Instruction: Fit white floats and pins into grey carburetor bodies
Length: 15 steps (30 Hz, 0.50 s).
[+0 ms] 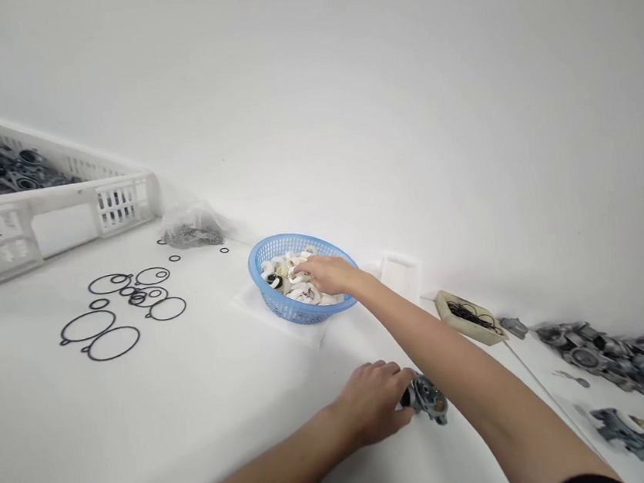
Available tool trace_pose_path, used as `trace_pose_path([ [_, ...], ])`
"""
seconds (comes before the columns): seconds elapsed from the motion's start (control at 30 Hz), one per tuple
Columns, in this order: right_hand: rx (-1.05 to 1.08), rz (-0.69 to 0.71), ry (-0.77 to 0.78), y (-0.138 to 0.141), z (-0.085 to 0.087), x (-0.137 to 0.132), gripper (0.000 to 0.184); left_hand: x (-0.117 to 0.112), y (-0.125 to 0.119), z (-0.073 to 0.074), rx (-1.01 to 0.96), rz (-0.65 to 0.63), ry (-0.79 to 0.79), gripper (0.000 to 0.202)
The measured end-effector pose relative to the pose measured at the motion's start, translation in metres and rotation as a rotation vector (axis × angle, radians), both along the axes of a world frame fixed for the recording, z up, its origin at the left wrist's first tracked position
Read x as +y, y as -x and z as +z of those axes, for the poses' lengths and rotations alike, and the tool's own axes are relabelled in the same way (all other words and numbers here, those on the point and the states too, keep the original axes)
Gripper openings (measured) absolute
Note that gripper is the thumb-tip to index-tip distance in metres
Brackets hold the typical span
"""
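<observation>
My left hand (378, 402) is closed around a small grey metal carburetor body (431, 399), which rests on the white table. The hand covers its left side, and a dark part shows beside the thumb. Over a blue plastic basket (301, 315) my right hand (329, 274) reaches in with its fingertips brought together among the white plastic parts (305, 293). Whatever lies between those fingertips is too small to make out. A few dark and metallic bits show among the white pieces.
Black rubber rings (113, 343) lie spread at left, near a clear plastic bag (192, 227) of small parts. A white crate (64, 226) holds metal castings. At right are a tray (472, 330) with black rings, a metal casting (627, 431) and piled castings (632, 361).
</observation>
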State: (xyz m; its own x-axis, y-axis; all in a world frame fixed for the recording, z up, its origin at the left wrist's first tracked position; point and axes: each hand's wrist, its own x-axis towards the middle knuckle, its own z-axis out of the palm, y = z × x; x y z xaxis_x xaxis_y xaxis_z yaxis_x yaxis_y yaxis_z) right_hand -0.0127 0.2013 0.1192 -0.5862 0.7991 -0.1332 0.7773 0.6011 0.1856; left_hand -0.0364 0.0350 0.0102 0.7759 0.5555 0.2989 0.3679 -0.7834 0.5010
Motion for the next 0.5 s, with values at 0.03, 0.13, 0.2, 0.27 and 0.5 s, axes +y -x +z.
trace_pose_path([
  [0.03, -0.004, -0.006, 0.004, 0.002, -0.002, 0.003, 0.058, 0.000, 0.000, 0.000, 0.003, -0.001, -0.008, 0.033],
  [0.13, 0.016, -0.039, 0.008, -0.001, -0.005, 0.010, 0.042, -0.001, 0.001, 0.001, 0.013, -0.009, -0.037, 0.036],
  [0.2, 0.073, -0.057, 0.008, -0.008, -0.004, 0.011, 0.029, -0.001, 0.003, 0.002, 0.023, -0.013, -0.055, 0.038],
  [0.27, 0.168, -0.061, 0.020, -0.019, -0.001, 0.008, 0.022, -0.001, 0.003, 0.003, 0.030, -0.016, -0.063, 0.038],
  [0.5, 0.589, 0.017, 0.256, -0.074, 0.029, -0.045, 0.019, 0.000, 0.002, 0.002, 0.015, -0.001, -0.019, 0.043],
])
